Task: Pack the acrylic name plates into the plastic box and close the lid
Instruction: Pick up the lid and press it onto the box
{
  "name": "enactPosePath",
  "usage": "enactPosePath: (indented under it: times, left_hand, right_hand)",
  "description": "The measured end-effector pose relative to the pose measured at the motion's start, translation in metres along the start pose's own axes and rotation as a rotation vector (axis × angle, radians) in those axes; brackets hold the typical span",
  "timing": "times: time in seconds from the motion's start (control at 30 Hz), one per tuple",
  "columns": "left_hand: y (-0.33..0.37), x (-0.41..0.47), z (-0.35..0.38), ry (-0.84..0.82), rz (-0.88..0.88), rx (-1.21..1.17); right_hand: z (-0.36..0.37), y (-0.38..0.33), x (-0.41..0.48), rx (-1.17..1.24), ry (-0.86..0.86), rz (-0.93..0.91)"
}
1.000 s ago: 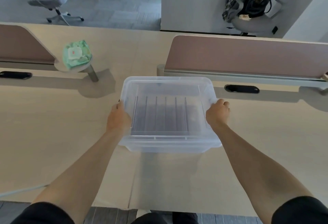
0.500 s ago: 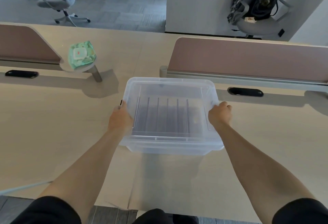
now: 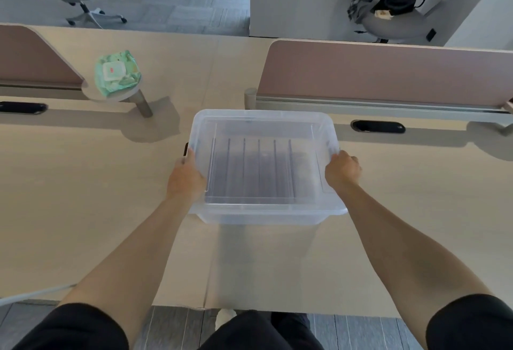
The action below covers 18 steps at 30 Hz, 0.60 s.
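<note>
A clear plastic box (image 3: 266, 215) stands in the middle of the beige desk with its clear lid (image 3: 262, 119) on top. Through the lid I see several acrylic name plates (image 3: 251, 169) standing on edge in a row inside. My left hand (image 3: 185, 180) grips the box's left side, just below a black latch (image 3: 185, 149). On the opposite side, my right hand (image 3: 342, 169) holds the rim with its fingers curled over the edge. Whether the lid is latched I cannot tell.
A green pack of wet wipes (image 3: 116, 75) lies on a small round shelf at the back left. Pink desk dividers (image 3: 388, 72) run along the back, with black cable slots (image 3: 377, 126) in front of them. Office chairs stand beyond the desk.
Both hands have stayed on the box's sides and the box has hardly shifted. Only my head view has moved a little.
</note>
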<state>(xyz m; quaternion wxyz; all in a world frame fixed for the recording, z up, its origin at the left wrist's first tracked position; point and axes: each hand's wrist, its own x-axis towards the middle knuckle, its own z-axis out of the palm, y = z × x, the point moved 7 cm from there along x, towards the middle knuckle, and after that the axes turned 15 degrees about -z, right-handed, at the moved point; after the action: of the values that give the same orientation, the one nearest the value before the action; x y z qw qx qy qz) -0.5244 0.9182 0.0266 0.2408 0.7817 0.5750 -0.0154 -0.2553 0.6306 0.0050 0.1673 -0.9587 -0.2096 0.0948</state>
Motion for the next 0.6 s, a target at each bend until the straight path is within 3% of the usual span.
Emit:
enactPosePath:
  times: [0.2,0.27,0.37,0.43,0.53,0.6]
  left_hand:
    - [0.014,0.011,0.000,-0.002,-0.009,0.137]
    - [0.025,0.012,-0.004,0.037,-0.016,0.212]
    - [0.059,0.007,0.001,0.159,0.257,0.245]
    - [0.084,0.000,0.016,0.133,0.447,0.254]
    - [0.102,-0.001,0.047,0.009,0.473,0.353]
    - [0.103,0.002,0.060,0.021,0.460,0.436]
  right_hand:
    - [-0.011,-0.002,0.004,0.021,-0.078,0.070]
    - [-0.021,-0.011,-0.003,-0.134,-0.090,0.096]
    - [-0.024,-0.055,-0.007,-0.284,-0.032,-0.240]
    - [-0.007,-0.088,-0.008,-0.264,-0.128,-0.493]
    - [0.022,-0.106,-0.004,-0.313,-0.276,-0.595]
    - [0.033,-0.105,0.003,-0.356,-0.280,-0.589]
